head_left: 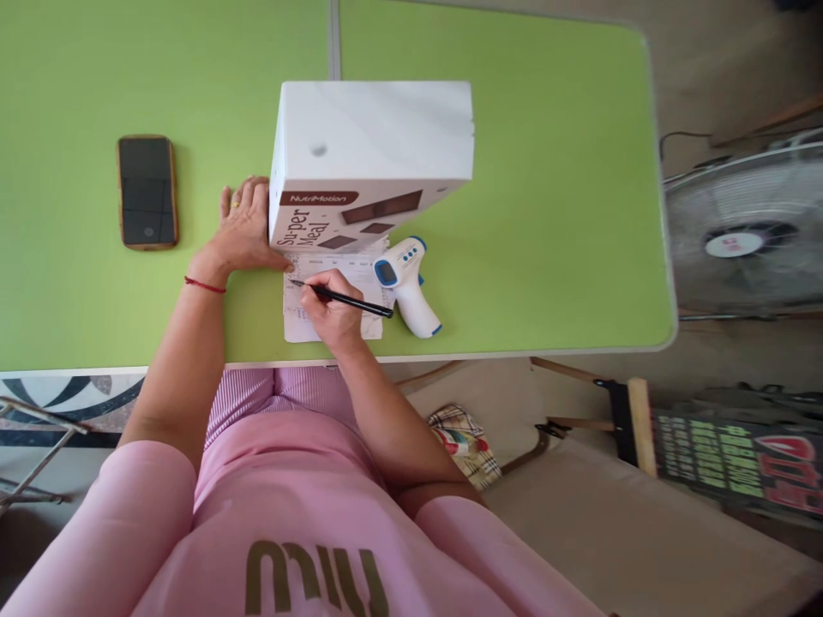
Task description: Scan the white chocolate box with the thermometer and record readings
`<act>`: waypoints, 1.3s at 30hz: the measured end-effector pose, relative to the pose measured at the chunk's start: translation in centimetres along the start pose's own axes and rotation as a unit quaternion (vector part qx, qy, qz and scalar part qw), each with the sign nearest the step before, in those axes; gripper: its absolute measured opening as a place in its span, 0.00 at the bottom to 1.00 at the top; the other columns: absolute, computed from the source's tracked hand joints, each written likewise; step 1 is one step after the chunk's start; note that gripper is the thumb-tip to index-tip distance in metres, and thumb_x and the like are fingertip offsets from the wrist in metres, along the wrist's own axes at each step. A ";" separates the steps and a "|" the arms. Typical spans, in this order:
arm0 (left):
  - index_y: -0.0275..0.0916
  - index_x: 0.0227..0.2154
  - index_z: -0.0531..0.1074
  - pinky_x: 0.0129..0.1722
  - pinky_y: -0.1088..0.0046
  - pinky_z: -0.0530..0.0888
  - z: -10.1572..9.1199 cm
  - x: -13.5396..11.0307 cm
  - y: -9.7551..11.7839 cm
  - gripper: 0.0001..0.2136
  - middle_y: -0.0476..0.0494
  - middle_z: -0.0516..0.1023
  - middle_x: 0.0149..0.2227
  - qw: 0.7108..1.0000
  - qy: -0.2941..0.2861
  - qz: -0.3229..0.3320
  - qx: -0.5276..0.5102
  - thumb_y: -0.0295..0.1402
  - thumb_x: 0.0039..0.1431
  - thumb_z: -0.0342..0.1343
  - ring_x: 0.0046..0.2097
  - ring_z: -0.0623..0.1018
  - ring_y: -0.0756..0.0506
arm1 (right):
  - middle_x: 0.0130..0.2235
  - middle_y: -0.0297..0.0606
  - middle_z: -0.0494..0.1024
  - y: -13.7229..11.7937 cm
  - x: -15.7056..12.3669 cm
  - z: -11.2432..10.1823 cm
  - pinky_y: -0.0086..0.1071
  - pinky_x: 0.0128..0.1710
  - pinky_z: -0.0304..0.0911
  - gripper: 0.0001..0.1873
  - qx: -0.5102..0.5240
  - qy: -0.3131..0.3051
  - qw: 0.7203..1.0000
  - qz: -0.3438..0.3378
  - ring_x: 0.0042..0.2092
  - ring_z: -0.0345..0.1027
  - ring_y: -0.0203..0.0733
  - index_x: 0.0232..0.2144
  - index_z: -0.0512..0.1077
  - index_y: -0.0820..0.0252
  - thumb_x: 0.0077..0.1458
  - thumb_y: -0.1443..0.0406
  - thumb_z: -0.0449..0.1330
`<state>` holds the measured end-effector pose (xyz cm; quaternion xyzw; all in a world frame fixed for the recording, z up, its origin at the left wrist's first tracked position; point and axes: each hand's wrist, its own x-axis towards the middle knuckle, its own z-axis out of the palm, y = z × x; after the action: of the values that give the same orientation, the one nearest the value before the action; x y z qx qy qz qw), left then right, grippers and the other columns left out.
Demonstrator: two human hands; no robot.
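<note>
My right hand (335,315) is closed round a black pen (353,300), its tip touching a sheet of paper (302,327) with printed and handwritten marks. Flat on the green table, my left hand (244,230) has its fingers stretched out along the left side of a white box (379,128) marked "NutriMotion Super Meal". The thumb of that hand rests at the paper's left edge. The box stands on the table and hides the paper's far part. Just right of the paper lies a white and blue infrared thermometer (410,287), beside the pen's back end.
A phone in a brown case (147,193) lies to the left on the green table (546,214). Beyond the table's right edge stands a fan (739,240). A beige folding chair or cot (610,506) and a dark printed sign (733,458) are at the lower right.
</note>
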<state>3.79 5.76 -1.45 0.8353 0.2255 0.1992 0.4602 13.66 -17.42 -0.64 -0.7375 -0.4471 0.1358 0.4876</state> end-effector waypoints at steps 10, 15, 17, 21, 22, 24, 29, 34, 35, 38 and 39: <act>0.47 0.69 0.69 0.82 0.31 0.31 0.1 0.0 0.1 0.63 0.30 0.72 0.69 1.000 0.001 -0.003 0.008 0.61 0.26 0.84 0.81 0.49 0.10 | 0.30 0.31 0.76 0.5 -0.1 0.2 0.35 0.36 0.71 0.07 0.014 0.013 1.000 -0.023 0.30 0.69 0.41 0.37 0.72 0.52 0.63 0.56 0.59; 0.47 0.69 0.69 0.82 0.33 0.31 0.1 -0.2 0.5 0.61 0.31 0.72 0.70 1.000 0.002 0.008 0.009 0.58 0.27 0.84 0.81 0.49 0.10 | 0.29 0.31 0.75 0.5 -0.1 0.2 0.35 0.36 0.71 0.06 0.010 0.017 0.999 -0.030 0.30 0.69 0.41 0.36 0.72 0.52 0.63 0.58 0.59; 0.45 0.70 0.69 0.82 0.32 0.30 0.1 -0.2 0.8 0.63 0.30 0.71 0.71 0.999 -0.009 -0.006 0.031 0.58 0.27 0.84 0.81 0.48 0.09 | 0.28 0.30 0.74 0.4 0.0 0.2 0.34 0.35 0.70 0.06 0.017 0.022 0.999 -0.036 0.30 0.68 0.40 0.35 0.71 0.52 0.63 0.58 0.59; 0.43 0.73 0.66 0.82 0.34 0.33 -0.3 -0.2 1.7 0.64 0.29 0.70 0.72 0.995 -0.037 -0.049 0.082 0.61 0.31 0.81 0.82 0.46 0.12 | 0.27 0.28 0.72 0.4 -0.1 0.2 0.33 0.33 0.68 0.09 0.033 0.039 0.998 -0.033 0.28 0.65 0.37 0.33 0.71 0.52 0.62 0.56 0.60; 0.43 0.74 0.66 0.83 0.34 0.35 -0.4 -0.2 1.9 0.64 0.29 0.71 0.72 0.994 -0.041 -0.053 0.084 0.62 0.32 0.80 0.82 0.46 0.12 | 0.27 0.28 0.72 0.5 -0.1 0.3 0.32 0.33 0.68 0.09 0.037 0.047 0.998 -0.027 0.29 0.64 0.37 0.33 0.71 0.52 0.62 0.55 0.60; 0.44 0.74 0.66 0.82 0.33 0.38 -0.5 -0.2 2.2 0.64 0.29 0.72 0.71 0.994 -0.043 -0.053 0.080 0.63 0.32 0.80 0.82 0.47 0.13 | 0.28 0.28 0.72 0.6 -0.2 0.3 0.33 0.34 0.68 0.09 0.037 0.062 0.997 -0.013 0.29 0.64 0.37 0.34 0.71 0.52 0.62 0.55 0.60; 0.42 0.73 0.67 0.82 0.33 0.34 -0.5 -0.1 2.1 0.65 0.28 0.70 0.72 0.994 -0.034 -0.052 0.084 0.63 0.30 0.81 0.81 0.50 0.11 | 0.28 0.29 0.72 0.6 -0.2 0.6 0.33 0.34 0.69 0.08 0.029 0.079 0.996 -0.005 0.29 0.65 0.38 0.33 0.71 0.52 0.61 0.56 0.60; 0.44 0.71 0.69 0.82 0.35 0.36 -0.3 -0.1 1.2 0.61 0.29 0.71 0.71 0.997 -0.026 -0.041 0.061 0.60 0.31 0.82 0.81 0.51 0.13 | 0.27 0.29 0.73 0.4 -0.1 0.5 0.33 0.34 0.69 0.08 0.016 0.059 0.998 -0.002 0.29 0.67 0.39 0.32 0.70 0.51 0.59 0.56 0.60; 0.44 0.70 0.69 0.83 0.36 0.37 -0.3 -0.1 0.9 0.60 0.29 0.71 0.71 0.998 -0.023 -0.035 0.054 0.60 0.32 0.82 0.81 0.51 0.13 | 0.27 0.29 0.72 0.4 -0.1 0.4 0.34 0.35 0.70 0.08 0.011 0.053 0.999 0.000 0.30 0.67 0.39 0.32 0.70 0.51 0.59 0.56 0.61; 0.46 0.70 0.70 0.83 0.39 0.39 -0.3 -0.1 0.3 0.59 0.31 0.71 0.71 0.999 -0.017 -0.015 0.040 0.59 0.31 0.83 0.81 0.51 0.14 | 0.26 0.28 0.71 0.2 -0.1 0.3 0.33 0.34 0.69 0.08 0.014 0.058 0.998 -0.004 0.29 0.66 0.39 0.31 0.69 0.51 0.59 0.56 0.60; 0.46 0.69 0.70 0.83 0.39 0.40 -0.3 -0.1 0.2 0.59 0.32 0.71 0.71 0.999 -0.018 -0.012 0.040 0.59 0.31 0.83 0.81 0.51 0.15 | 0.26 0.28 0.71 0.2 -0.1 0.3 0.33 0.34 0.69 0.08 0.022 0.064 0.998 -0.008 0.29 0.65 0.38 0.31 0.69 0.51 0.60 0.56 0.60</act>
<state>3.57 5.77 -1.13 0.8534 0.2352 0.1699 0.4331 13.53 -17.37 -0.97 -0.7304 -0.4177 0.0941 0.5322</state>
